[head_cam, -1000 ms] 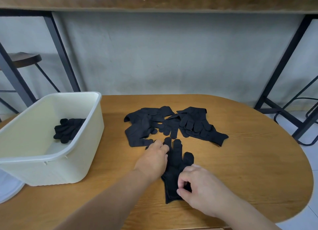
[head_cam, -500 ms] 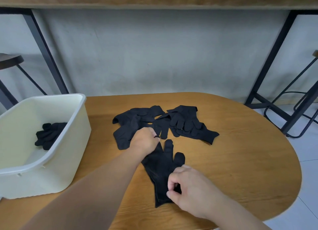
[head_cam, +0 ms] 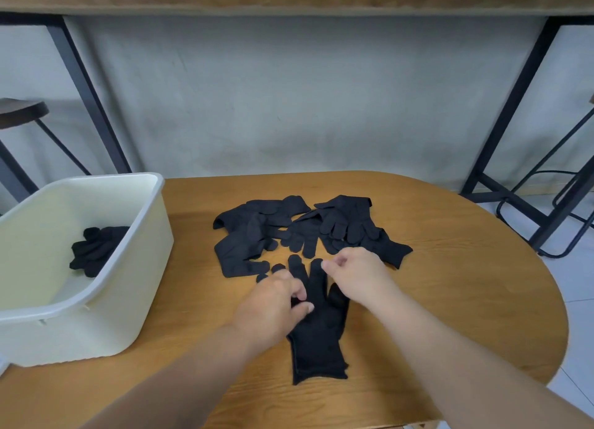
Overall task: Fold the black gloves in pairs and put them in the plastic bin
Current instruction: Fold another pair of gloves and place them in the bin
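A black glove (head_cam: 318,332) lies flat on the wooden table (head_cam: 466,293), cuff toward me, fingers pointing away. My left hand (head_cam: 273,306) sits on its left side, with thumb and forefinger pinching the fabric near the glove's fingers. My right hand (head_cam: 356,274) is at the glove's upper right, its curled fingertips meeting the tip of one glove finger. Just beyond lies a loose pile of several black gloves (head_cam: 305,229). A cream plastic bin (head_cam: 141,268) stands at the left with a folded black pair (head_cam: 96,250) inside.
Behind the table are a grey wall, black metal frame legs (head_cam: 90,91) and a stool (head_cam: 22,110) at the left. More black legs (head_cam: 514,107) and a stool frame stand at the right. The table's rounded edge curves away at the right.
My right hand left the glove's cuff and moved up to its fingertips. My left hand came back from the pile onto the glove's left side. The view shifted slightly.
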Demonstrator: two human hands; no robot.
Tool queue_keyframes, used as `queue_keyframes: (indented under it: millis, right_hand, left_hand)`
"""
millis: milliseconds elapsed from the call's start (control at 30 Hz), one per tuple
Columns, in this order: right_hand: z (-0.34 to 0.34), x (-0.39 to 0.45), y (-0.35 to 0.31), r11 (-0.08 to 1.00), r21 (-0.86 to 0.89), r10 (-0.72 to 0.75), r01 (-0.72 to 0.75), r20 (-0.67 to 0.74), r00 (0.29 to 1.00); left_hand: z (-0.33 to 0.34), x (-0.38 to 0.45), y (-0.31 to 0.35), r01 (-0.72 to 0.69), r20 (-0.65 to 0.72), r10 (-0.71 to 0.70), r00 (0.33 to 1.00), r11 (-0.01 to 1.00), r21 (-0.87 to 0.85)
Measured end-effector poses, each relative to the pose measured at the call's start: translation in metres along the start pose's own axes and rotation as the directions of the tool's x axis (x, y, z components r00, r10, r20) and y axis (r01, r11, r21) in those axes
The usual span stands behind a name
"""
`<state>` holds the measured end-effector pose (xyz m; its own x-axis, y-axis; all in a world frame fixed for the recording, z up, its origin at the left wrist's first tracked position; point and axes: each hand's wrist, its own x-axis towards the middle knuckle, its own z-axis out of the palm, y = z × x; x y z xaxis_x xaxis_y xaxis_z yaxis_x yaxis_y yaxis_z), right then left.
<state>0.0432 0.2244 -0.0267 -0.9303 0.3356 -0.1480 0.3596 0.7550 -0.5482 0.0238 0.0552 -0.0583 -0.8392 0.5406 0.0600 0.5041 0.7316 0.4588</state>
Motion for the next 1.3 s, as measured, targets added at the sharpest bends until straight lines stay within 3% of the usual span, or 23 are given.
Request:
queue_keyframes:
  millis: [167, 267, 367, 433, 600, 867, 1033, 1133, 1300]
  right_hand:
    - [0.017, 0.033, -0.006, 0.993, 0.031, 0.113, -0.115, 0.042, 0.993]
    - [0.019, 0.043, -0.001, 0.99, -0.018, 0.142, -0.142, -0.003, 0.99]
    - [0.015, 0.04, 0.001, 0.989, -0.098, 0.099, -0.112, -0.131, 0.986]
    - [0.018, 0.036, -0.005, 1.0, -0.024, 0.0, -0.004, -0.162, 0.987]
    - [0.037, 0.039, -0.023, 0.993, -0.052, -0.104, 0.109, 0.093, 0.99]
    - [0.025, 0.043, -0.024, 0.994, 0.093, -0.059, 0.057, 0.021, 0.998]
    - [0.023, 0.039, -0.022, 0.998, 0.056, -0.038, 0.03, 0.158, 0.987]
    - [0.021, 0.039, -0.024, 0.997, 0.034, -0.076, 0.072, 0.14, 0.987]
    - [0.019, 0.039, -0.021, 0.992, 0.105, -0.092, 0.075, 0.171, 0.981]
  left_hand:
    - [0.003, -0.015, 0.0, -0.057, 0.071, 0.052, 0.996, 0.996, 0.071]
    - [-0.002, -0.02, 0.001, -0.097, 0.1, 0.085, 0.991, 0.988, 0.123]
    - [-0.003, -0.024, 0.0, -0.12, 0.103, 0.101, 0.99, 0.974, 0.192]
    - [-0.001, -0.024, -0.001, -0.132, 0.106, 0.11, 0.988, 0.964, 0.232]
    - [0.0, -0.028, -0.002, -0.153, 0.133, 0.121, 0.984, 0.951, 0.269]
    - [-0.003, -0.034, 0.001, -0.187, 0.151, 0.149, 0.977, 0.941, 0.283]
    - [-0.011, -0.045, 0.013, -0.285, 0.201, 0.252, 0.947, 0.945, 0.16]
    - [-0.013, -0.051, 0.015, -0.289, 0.279, 0.26, 0.925, 0.955, 0.07]
    - [-0.016, -0.059, 0.016, -0.319, 0.272, 0.29, 0.918, 0.945, 0.068]
